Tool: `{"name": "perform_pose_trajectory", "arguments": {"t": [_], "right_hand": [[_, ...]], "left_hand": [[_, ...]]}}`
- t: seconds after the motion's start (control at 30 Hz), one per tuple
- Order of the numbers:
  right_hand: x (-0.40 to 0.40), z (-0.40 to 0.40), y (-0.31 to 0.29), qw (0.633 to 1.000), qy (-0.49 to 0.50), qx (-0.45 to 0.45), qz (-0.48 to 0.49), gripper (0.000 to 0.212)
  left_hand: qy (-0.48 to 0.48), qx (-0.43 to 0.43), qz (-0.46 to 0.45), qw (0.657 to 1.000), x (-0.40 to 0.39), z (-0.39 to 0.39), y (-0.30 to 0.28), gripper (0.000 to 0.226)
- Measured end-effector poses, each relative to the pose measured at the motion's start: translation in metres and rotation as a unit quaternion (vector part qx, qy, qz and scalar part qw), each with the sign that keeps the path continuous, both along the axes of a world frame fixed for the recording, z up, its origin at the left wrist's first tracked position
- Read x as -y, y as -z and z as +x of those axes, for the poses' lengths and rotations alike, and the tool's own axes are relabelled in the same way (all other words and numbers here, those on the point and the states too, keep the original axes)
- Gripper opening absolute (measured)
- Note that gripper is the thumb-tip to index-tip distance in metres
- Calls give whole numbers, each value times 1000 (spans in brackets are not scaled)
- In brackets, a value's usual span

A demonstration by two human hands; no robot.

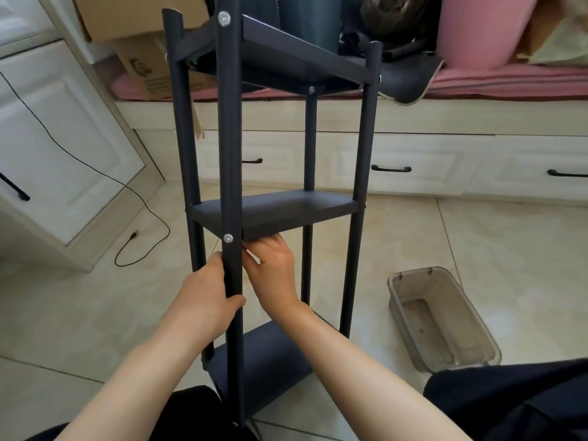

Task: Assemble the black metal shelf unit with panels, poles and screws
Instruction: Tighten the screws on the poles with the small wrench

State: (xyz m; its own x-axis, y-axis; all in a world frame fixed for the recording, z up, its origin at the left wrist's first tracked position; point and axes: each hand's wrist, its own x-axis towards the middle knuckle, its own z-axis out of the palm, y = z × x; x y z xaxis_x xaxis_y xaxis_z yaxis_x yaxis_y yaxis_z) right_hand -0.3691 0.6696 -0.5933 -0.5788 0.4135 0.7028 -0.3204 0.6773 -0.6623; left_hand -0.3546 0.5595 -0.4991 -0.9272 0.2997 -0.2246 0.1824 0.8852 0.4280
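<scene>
Black pole (230, 154) gripped by left hand (206, 297); right hand (273, 268) under panel edge (273, 232).

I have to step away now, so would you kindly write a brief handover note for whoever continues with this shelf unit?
Left hand: grips the near front pole below the middle panel.
Right hand: fingers reach under that panel's near edge, beside the screw; whether they hold anything cannot be seen.
Shelf unit stands on the tiled floor; three panels sit on four poles, and screws show at the top and middle.
Left: check every screw is tight. The clear tub looks empty.
</scene>
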Motion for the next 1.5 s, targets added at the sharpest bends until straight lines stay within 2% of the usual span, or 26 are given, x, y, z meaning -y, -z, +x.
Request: {"name": "perform_pose_trajectory", "arguments": {"t": [0.17,0.23,0.4,0.53,0.67,0.83,1.2,1.4,1.5], "right_hand": [[3,-5,0,999,-8,9,-30,8],[1,0,4,996,-32,24,-81,11],[-2,15,6,954,-120,130,-241,16],[-11,21,0,939,-129,162,-275,16],[-20,24,-6,943,-133,190,-238,16],[-31,22,-18,932,-161,251,-204,17],[-40,17,-45,943,-168,261,-123,19],[-34,16,-35,961,-137,212,-111,17],[-27,15,-24,981,-97,154,-60,16]], "left_hand": [[-16,-15,-2,1000,2,-8,4,51],[-22,-28,4,999,2,-11,5,52],[-23,-40,26,999,1,-13,7,50],[-20,-42,28,999,-2,-11,7,45],[-17,-37,27,999,-2,-10,6,50],[-18,-30,23,999,0,-10,4,56],[-22,-26,21,999,6,-12,4,56],[-22,-31,19,999,8,-13,7,44],[-27,-34,24,999,9,-13,7,44]]}}
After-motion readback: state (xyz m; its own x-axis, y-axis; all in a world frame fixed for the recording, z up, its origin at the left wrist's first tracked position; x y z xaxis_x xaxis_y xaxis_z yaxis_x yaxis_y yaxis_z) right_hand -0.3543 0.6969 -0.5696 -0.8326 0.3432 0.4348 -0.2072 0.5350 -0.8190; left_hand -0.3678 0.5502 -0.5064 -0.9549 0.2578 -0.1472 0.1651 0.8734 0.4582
